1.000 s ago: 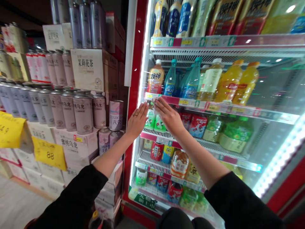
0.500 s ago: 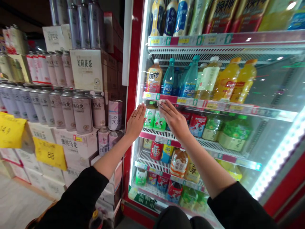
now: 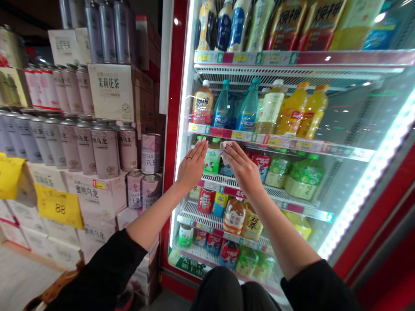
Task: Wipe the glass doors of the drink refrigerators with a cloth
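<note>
My left hand [image 3: 193, 166] lies flat on the glass door [image 3: 350, 108] of a drinks fridge, fingers straight and together, a ring on one finger. It holds nothing. To its right, my right hand [image 3: 242, 166] presses a crumpled white tissue [image 3: 224, 148] to the glass beneath its fingertips. Between the hands, behind the glass, a green-and-white bottle [image 3: 212, 160] shows on a shelf. My left hand partly hides another bottle beside it.
Shelves of bottled drinks fill the fridge, among them orange bottles [image 3: 313, 112] and a large green-capped bottle [image 3: 304, 177]. Left of the red frame [image 3: 168, 172] stand stacked cartons [image 3: 112, 93], tall cans [image 3: 106, 149] and a yellow price sign [image 3: 58, 206]. My knees [image 3: 220, 289] are close to the door.
Both hands have slid to the right across the glass, the right one with the tissue. More of the tissue shows now. The whole view has shifted a little.
</note>
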The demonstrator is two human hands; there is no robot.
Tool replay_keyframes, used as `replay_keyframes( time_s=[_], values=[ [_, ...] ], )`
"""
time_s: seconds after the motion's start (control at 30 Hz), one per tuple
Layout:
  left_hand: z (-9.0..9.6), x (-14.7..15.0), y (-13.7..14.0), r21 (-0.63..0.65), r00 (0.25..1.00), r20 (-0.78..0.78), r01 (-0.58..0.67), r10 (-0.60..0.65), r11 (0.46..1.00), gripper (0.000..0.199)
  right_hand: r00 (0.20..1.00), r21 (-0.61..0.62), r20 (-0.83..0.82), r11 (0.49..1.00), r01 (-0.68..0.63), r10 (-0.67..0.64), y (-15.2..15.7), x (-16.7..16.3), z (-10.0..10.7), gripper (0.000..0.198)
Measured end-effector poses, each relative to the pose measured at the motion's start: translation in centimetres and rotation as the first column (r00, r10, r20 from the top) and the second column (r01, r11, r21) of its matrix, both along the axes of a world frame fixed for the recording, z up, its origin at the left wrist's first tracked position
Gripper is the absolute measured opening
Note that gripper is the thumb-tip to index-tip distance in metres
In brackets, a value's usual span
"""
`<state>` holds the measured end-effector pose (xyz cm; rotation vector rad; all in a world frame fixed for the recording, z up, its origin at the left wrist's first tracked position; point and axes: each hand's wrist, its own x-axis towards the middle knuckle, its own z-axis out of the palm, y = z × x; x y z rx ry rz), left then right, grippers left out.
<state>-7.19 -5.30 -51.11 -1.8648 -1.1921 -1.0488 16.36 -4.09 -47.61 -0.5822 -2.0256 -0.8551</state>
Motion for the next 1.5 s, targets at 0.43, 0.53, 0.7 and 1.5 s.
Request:
replay_keyframes(
  time_s=[0.43,0.53,0.7,1.5],
  values=[
    [-0.2,1.2,1.1,-0.006,0.992,0.117,0.040,-0.039,0.999,0.087,0.990,-0.001,0.142,1.000,-0.005,0.005,-0.2,-0.4,-0.9,0.056],
    [-0.1,1.3,1.1,0.001,0.992,0.116,0.050,-0.049,0.999,0.089,0.996,0.014,0.089,1.000,0.005,-0.006,-0.2,0.4,-1.0,0.054],
    [-0.2,1.2,1.0,0.014,0.996,0.094,0.001,-0.002,1.000,0.093,0.997,-0.013,-0.070,0.999,-0.030,0.029,1.0,-3.3,1.6,0.061],
    [-0.1,1.6,0.3,-0.041,0.991,0.135,0.008,-0.002,0.999,0.090,0.993,-0.072,0.110,0.997,-0.023,0.031,0.1,-1.0,-1.3,0.054]
  ],
)
